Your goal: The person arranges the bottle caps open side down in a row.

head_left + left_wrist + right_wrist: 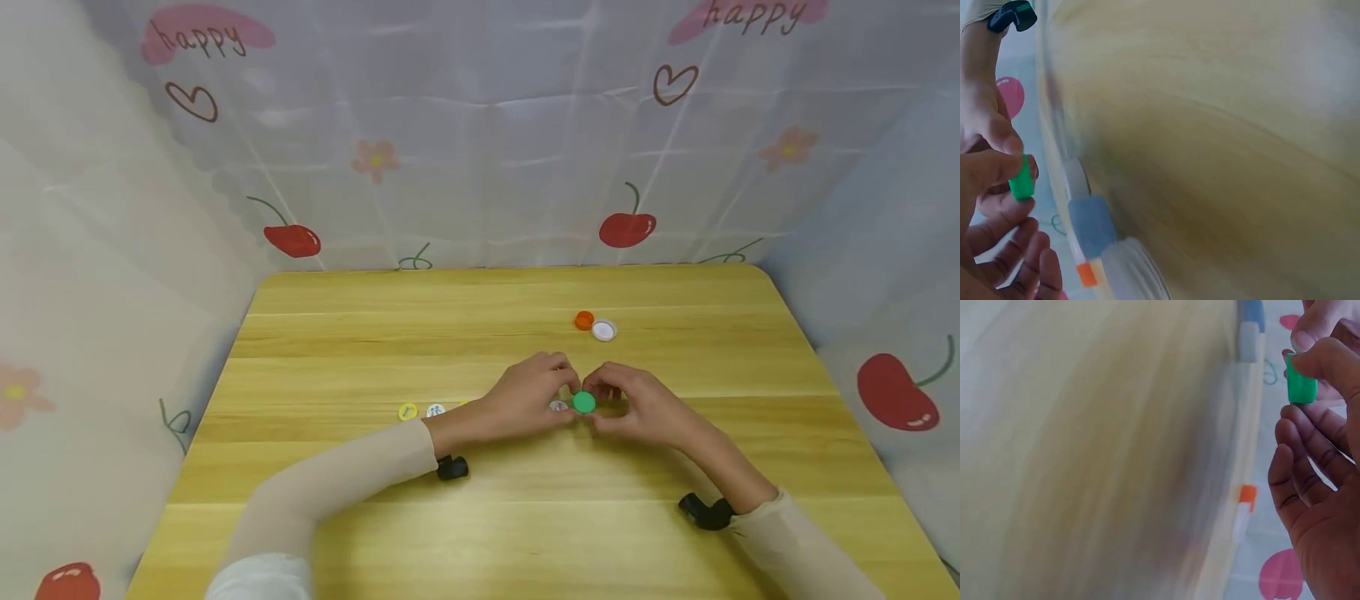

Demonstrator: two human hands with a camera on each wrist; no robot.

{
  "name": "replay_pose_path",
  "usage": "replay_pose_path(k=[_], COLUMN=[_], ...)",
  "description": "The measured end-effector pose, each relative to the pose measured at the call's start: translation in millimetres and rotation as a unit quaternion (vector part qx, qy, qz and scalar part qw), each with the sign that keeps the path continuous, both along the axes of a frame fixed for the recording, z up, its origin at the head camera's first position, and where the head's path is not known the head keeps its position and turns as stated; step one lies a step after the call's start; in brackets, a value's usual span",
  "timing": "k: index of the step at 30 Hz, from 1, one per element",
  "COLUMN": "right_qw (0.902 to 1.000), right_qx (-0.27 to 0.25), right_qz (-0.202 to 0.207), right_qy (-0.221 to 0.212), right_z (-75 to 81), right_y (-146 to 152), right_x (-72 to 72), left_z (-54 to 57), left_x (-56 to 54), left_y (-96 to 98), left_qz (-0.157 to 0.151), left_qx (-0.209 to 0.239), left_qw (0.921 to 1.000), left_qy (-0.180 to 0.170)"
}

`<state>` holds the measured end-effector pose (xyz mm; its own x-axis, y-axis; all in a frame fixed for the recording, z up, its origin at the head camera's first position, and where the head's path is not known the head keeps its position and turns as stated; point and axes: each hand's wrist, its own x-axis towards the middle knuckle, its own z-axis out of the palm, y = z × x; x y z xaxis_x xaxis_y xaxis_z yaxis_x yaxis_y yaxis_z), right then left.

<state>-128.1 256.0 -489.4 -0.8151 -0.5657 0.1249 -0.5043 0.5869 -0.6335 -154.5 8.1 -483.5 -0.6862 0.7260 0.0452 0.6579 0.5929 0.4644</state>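
Note:
A small green bottle cap (583,402) is held up between both hands, its round flat top facing the head camera. My left hand (528,396) pinches its left side with thumb and index finger; the other fingers bend loosely, as the left wrist view shows. From the right, my right hand (648,408) pinches the same cap, thumb against it in the right wrist view. Below the left hand, a white cap with printing (558,406) lies on the table. A blue cap (1092,226) shows in the left wrist view, beside a ridged white one (1135,272).
To the left, a yellow cap (407,412) and a printed white cap (436,411) stand in a row, partly hidden by the left arm. Farther back lie an orange cap (584,320) and a white cap (604,330), side by side. Printed curtains surround the wooden table (525,533).

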Motion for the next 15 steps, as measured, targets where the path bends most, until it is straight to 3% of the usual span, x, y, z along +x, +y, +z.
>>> replay_pose_path(k=[8, 15], right_qw=[0.9991, 0.9989], right_qx=[0.014, 0.025], right_qz=[0.008, 0.005], right_qy=[-0.040, -0.038], right_z=[-10.6, -15.8], right_y=[7.0, 8.6], right_x=[-2.9, -2.3], left_z=[-8.0, -10.9], left_x=[-3.0, -3.2], left_y=[14.9, 19.7], left_qz=[0.009, 0.001], left_qx=[-0.036, -0.051], left_qw=[0.9993, 0.9987], left_qy=[0.002, 0.001])
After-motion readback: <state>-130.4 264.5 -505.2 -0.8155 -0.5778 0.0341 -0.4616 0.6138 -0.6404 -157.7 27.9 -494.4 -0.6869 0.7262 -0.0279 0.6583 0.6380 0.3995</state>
